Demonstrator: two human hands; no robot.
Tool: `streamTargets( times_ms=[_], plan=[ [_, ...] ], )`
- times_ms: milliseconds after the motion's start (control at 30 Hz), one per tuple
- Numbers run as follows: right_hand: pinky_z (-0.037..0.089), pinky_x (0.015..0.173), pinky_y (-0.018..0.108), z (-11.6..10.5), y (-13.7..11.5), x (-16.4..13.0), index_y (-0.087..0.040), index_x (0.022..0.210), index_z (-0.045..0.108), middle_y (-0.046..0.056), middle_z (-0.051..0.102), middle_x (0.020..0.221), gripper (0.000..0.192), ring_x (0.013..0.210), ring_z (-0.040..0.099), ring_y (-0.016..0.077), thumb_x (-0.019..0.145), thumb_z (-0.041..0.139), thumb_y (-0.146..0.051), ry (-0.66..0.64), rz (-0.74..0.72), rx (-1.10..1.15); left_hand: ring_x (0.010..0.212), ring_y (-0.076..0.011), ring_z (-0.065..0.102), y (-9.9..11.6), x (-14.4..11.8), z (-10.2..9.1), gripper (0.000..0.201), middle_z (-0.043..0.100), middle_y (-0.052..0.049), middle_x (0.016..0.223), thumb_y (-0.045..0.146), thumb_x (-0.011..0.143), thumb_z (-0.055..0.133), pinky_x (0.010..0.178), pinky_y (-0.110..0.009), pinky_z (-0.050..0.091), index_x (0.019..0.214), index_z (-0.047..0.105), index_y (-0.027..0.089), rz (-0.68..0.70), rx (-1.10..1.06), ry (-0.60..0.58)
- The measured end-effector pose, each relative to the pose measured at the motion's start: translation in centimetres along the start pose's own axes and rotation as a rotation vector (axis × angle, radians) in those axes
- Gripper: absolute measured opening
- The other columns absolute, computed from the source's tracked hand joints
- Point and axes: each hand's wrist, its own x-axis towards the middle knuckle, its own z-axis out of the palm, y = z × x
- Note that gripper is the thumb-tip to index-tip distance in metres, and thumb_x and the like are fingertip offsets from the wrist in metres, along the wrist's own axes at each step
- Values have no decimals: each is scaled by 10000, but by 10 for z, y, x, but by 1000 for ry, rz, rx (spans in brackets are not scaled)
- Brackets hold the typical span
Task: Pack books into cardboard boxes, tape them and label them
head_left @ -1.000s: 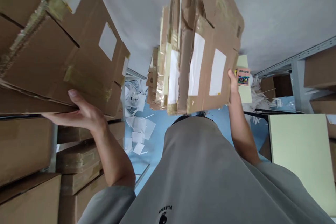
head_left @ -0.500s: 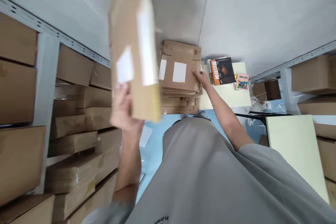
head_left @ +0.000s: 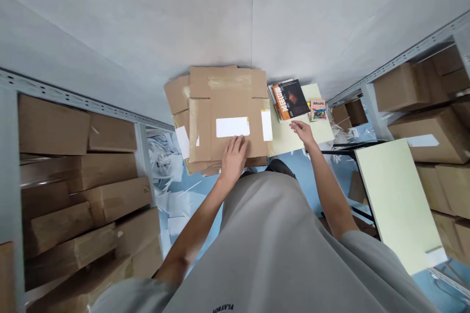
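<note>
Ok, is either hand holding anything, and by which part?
Nothing looks held: the left hand rests on the top cardboard near its front edge; the right hand appears empty, beside the books.

The cardboard (head_left: 231, 102) at centre is plain brown, with yellowish tape (head_left: 229, 82) toward twelve o'clock; its label (head_left: 231, 127) is white with a yellow corner. At two o'clock, the book (head_left: 299, 99) is black with an orange strip, the booklet (head_left: 318, 103) beside it pink with a blue-and-yellow picture. The table (head_left: 286, 139) beneath is pale yellow-green. Wall (head_left: 253, 14), twelve o'clock: light grey. Floor (head_left: 307, 176), four o'clock: light blue. Shirt (head_left: 271, 249), six o'clock: grey, black lettering (head_left: 223, 308).
</note>
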Motion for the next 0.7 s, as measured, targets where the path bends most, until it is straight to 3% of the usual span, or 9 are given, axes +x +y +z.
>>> streamTargets(
  times_ms=[133, 233, 400, 567, 633, 700],
  plan=[
    [656, 1142, 588, -26, 24, 8, -205, 1084, 811, 192, 893, 1221, 504, 1194, 812, 355, 878, 798, -665, 54, 3, -106, 1770, -496, 466, 21, 11, -10, 708, 557, -247, 1840, 328, 1019, 907, 1498, -759, 307, 1679, 679, 214, 24, -41, 12],
    [628, 1213, 583, -39, 31, 37, -200, 1056, 812, 213, 890, 1245, 510, 1253, 820, 380, 881, 806, -679, 84, 2, -160, 1776, -470, 460, 44, 31, -9, 652, 567, -209, 1842, 446, 1075, 868, 1502, -763, 277, 1664, 678, 240, 45, -106, 36],
    [605, 1253, 567, -52, 25, 109, -157, 1246, 829, 234, 864, 1386, 522, 1336, 798, 406, 957, 819, -590, 58, -44, -374, 1727, -441, 529, 82, 75, 10, 416, 651, -192, 1763, 378, 1146, 747, 1476, -742, 343, 1539, 748, 241, -35, -182, 84],
    [539, 1295, 549, -47, 12, 182, -76, 1449, 755, 305, 759, 1540, 633, 1483, 698, 434, 967, 878, -468, 30, -60, -676, 1721, -431, 541, 120, 115, 30, 346, 697, -189, 1705, 282, 1144, 699, 1469, -722, 364, 1478, 771, 226, -156, -189, 123],
    [568, 1240, 534, -45, 11, 207, -66, 1453, 733, 311, 757, 1518, 661, 1429, 717, 427, 948, 915, -450, 17, -35, -733, 1725, -422, 538, 132, 127, 35, 350, 704, -179, 1698, 280, 1144, 694, 1468, -721, 367, 1482, 770, 237, -213, -206, 143],
    [621, 1124, 520, -47, 12, 229, -75, 1351, 759, 281, 815, 1369, 591, 1272, 772, 416, 930, 942, -447, -34, -61, -748, 1719, -416, 544, 142, 134, 38, 347, 710, -175, 1689, 301, 1148, 693, 1463, -717, 378, 1481, 771, 243, -273, -228, 175]
  ],
)
